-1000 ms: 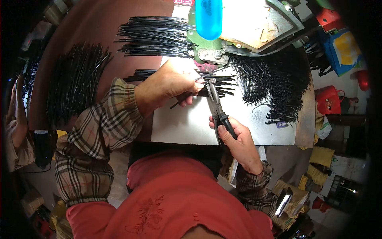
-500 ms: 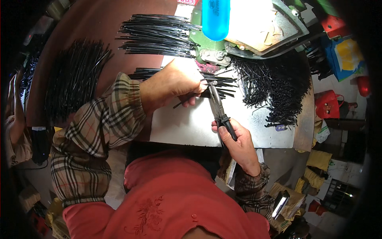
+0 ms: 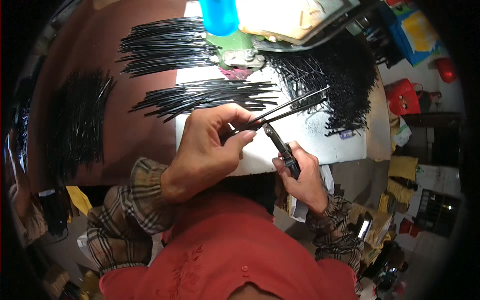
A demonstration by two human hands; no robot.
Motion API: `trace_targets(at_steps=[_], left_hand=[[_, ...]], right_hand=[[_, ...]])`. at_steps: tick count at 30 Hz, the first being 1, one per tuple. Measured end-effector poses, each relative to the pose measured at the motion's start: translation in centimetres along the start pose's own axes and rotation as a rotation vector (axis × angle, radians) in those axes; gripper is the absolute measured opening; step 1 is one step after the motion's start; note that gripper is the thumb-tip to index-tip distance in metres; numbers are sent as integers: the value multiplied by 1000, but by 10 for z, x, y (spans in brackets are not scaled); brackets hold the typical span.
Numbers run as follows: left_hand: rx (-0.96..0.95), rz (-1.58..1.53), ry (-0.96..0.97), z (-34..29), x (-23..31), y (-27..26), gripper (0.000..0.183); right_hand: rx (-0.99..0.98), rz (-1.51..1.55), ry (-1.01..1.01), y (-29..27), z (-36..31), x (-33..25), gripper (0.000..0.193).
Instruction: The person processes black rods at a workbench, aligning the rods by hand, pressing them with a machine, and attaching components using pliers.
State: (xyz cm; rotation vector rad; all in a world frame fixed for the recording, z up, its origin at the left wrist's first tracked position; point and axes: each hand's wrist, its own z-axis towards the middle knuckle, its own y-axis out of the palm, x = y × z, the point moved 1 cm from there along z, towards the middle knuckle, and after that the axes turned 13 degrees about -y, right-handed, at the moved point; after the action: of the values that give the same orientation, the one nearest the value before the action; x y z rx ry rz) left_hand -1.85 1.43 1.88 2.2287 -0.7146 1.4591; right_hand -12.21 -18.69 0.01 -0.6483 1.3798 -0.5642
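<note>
Pinched between the thumb and fingers of my left hand (image 3: 207,145) are a couple of thin black cable-like strips (image 3: 292,106), which fan out to the upper right. Closed round the dark handles of a pair of pliers (image 3: 281,145) is my right hand (image 3: 305,175). The pliers' jaws meet the strips just beside my left fingertips; whether they bite on them I cannot tell. Beyond my left hand lies a loose bundle of similar strips (image 3: 205,95), partly on the white sheet (image 3: 300,145).
Further black bundles lie at the back (image 3: 165,45) and far left (image 3: 77,120). A large tangled black heap (image 3: 335,75) covers the right side. At the back stand a green metal fixture (image 3: 225,45), a blue cylinder (image 3: 220,17) and a lit lamp-like plate (image 3: 285,20).
My left hand has come nearer to me and turned, and the held strips now point up to the right. The pliers' jaws have moved down with it. The bundle behind is uncovered.
</note>
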Motion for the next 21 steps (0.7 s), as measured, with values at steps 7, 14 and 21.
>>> trace_targets(at_steps=[7, 14, 21], left_hand=[[-63, -145, 61, -11, -4, 9, 12], [177, 329, 572, 3, -11, 22, 17], [118, 365, 609, 9, -13, 48, 16]], right_hand=[[-50, -98, 10, -5, -15, 0, 25], [193, -147, -167, -5, -49, 11, 38], [319, 0, 58, -4, -87, 16, 30]])
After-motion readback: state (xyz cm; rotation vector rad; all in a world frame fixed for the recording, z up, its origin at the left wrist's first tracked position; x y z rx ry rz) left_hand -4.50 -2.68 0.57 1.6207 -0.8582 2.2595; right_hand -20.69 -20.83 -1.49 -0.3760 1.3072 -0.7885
